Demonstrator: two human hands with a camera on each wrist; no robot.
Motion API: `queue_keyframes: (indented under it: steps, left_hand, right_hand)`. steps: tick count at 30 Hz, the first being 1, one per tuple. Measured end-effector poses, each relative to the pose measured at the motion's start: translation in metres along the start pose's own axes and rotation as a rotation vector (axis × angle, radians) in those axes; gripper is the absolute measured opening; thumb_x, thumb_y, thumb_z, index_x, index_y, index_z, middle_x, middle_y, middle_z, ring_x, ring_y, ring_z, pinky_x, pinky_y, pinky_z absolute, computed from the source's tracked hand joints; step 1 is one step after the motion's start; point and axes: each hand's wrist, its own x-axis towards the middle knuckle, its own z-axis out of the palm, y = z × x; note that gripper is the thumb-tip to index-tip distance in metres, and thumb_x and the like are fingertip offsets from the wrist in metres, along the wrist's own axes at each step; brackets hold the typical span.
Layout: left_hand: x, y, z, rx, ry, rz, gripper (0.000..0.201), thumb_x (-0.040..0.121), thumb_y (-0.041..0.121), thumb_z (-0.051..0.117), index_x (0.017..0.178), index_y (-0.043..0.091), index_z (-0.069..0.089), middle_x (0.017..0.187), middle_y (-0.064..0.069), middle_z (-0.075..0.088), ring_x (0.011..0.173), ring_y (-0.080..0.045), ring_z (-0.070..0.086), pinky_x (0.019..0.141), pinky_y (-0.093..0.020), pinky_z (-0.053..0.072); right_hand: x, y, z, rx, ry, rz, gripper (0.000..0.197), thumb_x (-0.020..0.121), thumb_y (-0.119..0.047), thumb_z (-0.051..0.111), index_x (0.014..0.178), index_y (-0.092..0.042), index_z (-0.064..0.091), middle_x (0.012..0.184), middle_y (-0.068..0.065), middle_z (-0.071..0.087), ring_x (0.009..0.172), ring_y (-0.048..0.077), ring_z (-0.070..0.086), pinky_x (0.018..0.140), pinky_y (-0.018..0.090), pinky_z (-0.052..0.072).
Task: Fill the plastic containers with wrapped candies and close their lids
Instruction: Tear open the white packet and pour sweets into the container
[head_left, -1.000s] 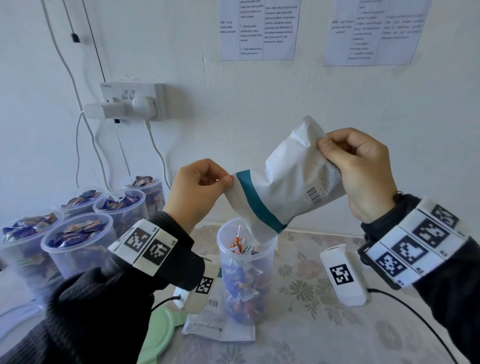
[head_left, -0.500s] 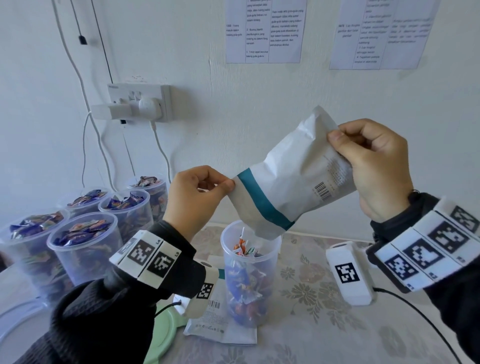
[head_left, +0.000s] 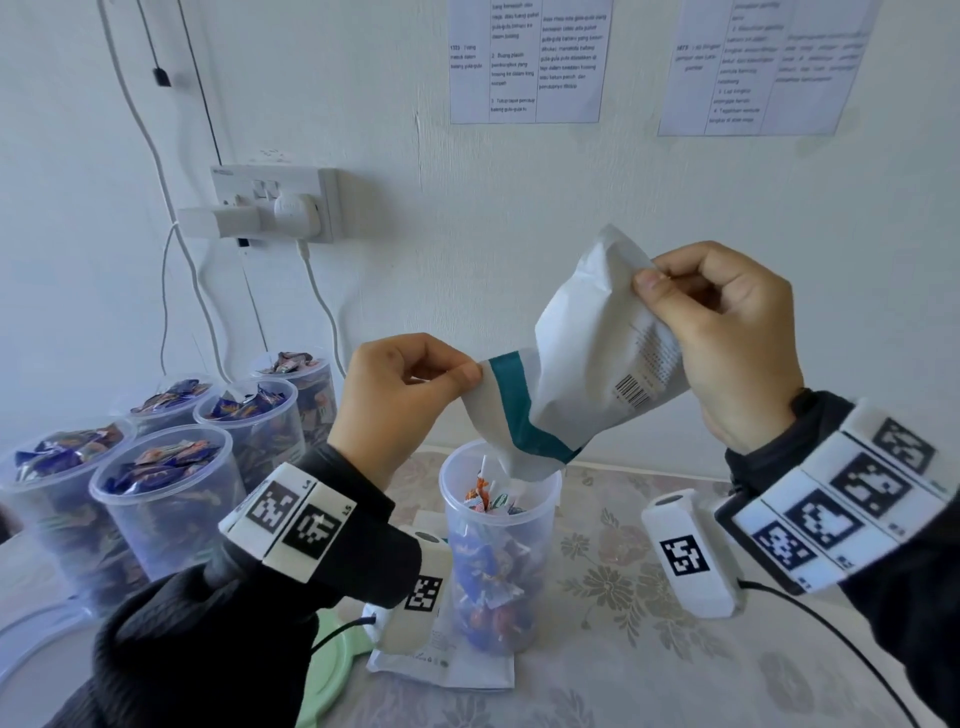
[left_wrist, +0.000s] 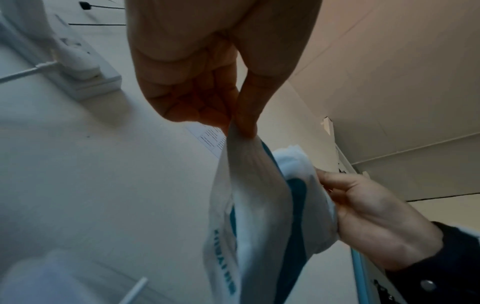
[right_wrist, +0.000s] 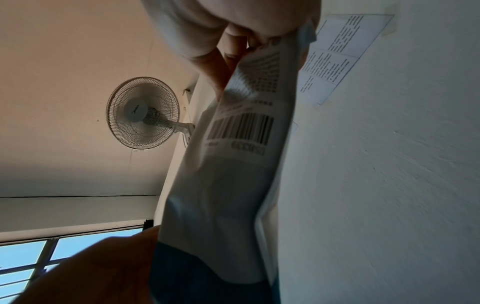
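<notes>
A white candy bag (head_left: 582, 364) with a teal band hangs tilted, its open mouth down inside the clear plastic container (head_left: 501, 561) at the table's middle. Wrapped candies (head_left: 488, 501) fill that container almost to the rim. My left hand (head_left: 415, 384) pinches the bag's lower corner by the teal band. My right hand (head_left: 727, 338) pinches the bag's raised upper end. In the left wrist view the left hand (left_wrist: 241, 125) pinches the bag (left_wrist: 249, 205). The right wrist view shows the bag's barcode side (right_wrist: 241, 131) below my fingers (right_wrist: 223, 61).
Several clear containers (head_left: 166, 499) heaped with candies stand at the left, without lids. A pale green lid (head_left: 332, 670) and a flat empty bag (head_left: 447, 670) lie near the table's front. A white tagged device (head_left: 685, 556) with a cable lies right of the middle container. Wall socket (head_left: 275, 202) with cables behind.
Both hands have kept their pinch on the bag. Its upper end stands steeper and its body looks flatter; the candy pile in the container stays near the rim.
</notes>
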Motion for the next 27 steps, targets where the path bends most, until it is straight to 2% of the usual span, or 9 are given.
queue_keyframes:
  steps: [5,8,11,13,15,17,22,25,27]
  left_hand:
    - [0.004,-0.01,-0.005,-0.005,-0.017,-0.028,0.012,0.079,0.004,0.069,0.07,0.012,0.068,0.076,-0.009,0.069,0.071,-0.014,0.059,0.072,-0.028,0.05]
    - [0.006,-0.01,-0.006,-0.028,-0.041,-0.036,0.019,0.081,0.002,0.066,0.07,0.017,0.069,0.067,0.007,0.067,0.061,0.002,0.055,0.059,-0.009,0.042]
    - [0.008,-0.006,-0.009,-0.044,-0.055,-0.016,0.021,0.081,0.001,0.065,0.07,0.018,0.069,0.06,0.014,0.065,0.055,0.005,0.053,0.054,-0.006,0.039]
    - [0.011,-0.006,-0.01,-0.049,-0.065,-0.011,0.02,0.08,0.004,0.068,0.068,0.02,0.07,0.061,0.012,0.065,0.057,0.003,0.053,0.057,-0.008,0.04]
    - [0.013,-0.009,-0.009,-0.051,-0.087,-0.013,0.018,0.076,0.009,0.073,0.066,0.023,0.071,0.069,0.005,0.066,0.068,-0.01,0.054,0.068,-0.02,0.044]
    - [0.013,-0.01,-0.008,-0.028,-0.106,-0.002,0.016,0.074,0.012,0.074,0.064,0.024,0.071,0.069,0.007,0.064,0.071,-0.02,0.049,0.072,-0.031,0.043]
    - [0.01,-0.009,-0.004,0.037,-0.122,0.03,0.026,0.081,0.001,0.067,0.067,0.023,0.067,0.062,0.014,0.058,0.065,-0.015,0.041,0.063,-0.022,0.038]
    - [0.012,-0.013,-0.006,0.038,-0.055,0.014,0.026,0.08,0.003,0.068,0.065,0.024,0.066,0.062,0.013,0.059,0.065,-0.018,0.041,0.064,-0.027,0.038]
    - [0.013,-0.013,-0.006,0.028,-0.028,0.017,0.026,0.079,0.003,0.069,0.066,0.024,0.067,0.066,0.005,0.062,0.066,-0.02,0.043,0.066,-0.03,0.039]
  right_hand:
    - [0.002,0.003,0.0,0.005,0.013,-0.01,0.014,0.081,-0.019,0.065,0.07,-0.027,0.062,0.063,-0.011,0.058,0.061,0.005,0.051,0.062,0.019,0.043]
    - [0.007,0.002,-0.001,-0.006,0.023,-0.043,0.013,0.081,-0.021,0.064,0.07,-0.028,0.062,0.06,-0.015,0.058,0.06,0.002,0.051,0.062,0.017,0.043]
    - [0.009,0.002,-0.002,-0.033,0.001,-0.071,0.015,0.082,-0.021,0.064,0.07,-0.03,0.06,0.058,-0.022,0.058,0.059,-0.001,0.05,0.062,0.015,0.043]
    - [0.011,0.001,-0.003,-0.046,-0.005,-0.084,0.016,0.082,-0.021,0.064,0.071,-0.031,0.06,0.059,-0.023,0.058,0.06,-0.002,0.051,0.062,0.015,0.043]
    - [0.011,0.002,-0.003,-0.043,0.002,-0.086,0.014,0.081,-0.022,0.064,0.071,-0.031,0.061,0.059,-0.023,0.058,0.06,-0.001,0.051,0.062,0.016,0.043]
    - [0.008,0.002,0.0,-0.035,0.001,-0.084,0.013,0.081,-0.022,0.064,0.071,-0.03,0.061,0.06,-0.02,0.059,0.061,0.0,0.051,0.062,0.016,0.044]
    - [0.001,0.004,0.007,-0.062,-0.044,-0.085,0.013,0.08,-0.021,0.064,0.072,-0.03,0.061,0.067,-0.013,0.059,0.062,0.0,0.051,0.064,0.017,0.043]
    - [0.007,0.002,0.002,-0.05,-0.001,-0.079,0.014,0.08,-0.022,0.064,0.071,-0.031,0.061,0.062,-0.016,0.059,0.061,0.0,0.051,0.063,0.018,0.044]
    - [0.011,0.0,0.0,-0.046,0.022,-0.092,0.014,0.08,-0.021,0.065,0.07,-0.031,0.061,0.062,-0.017,0.059,0.062,0.001,0.052,0.064,0.02,0.044]
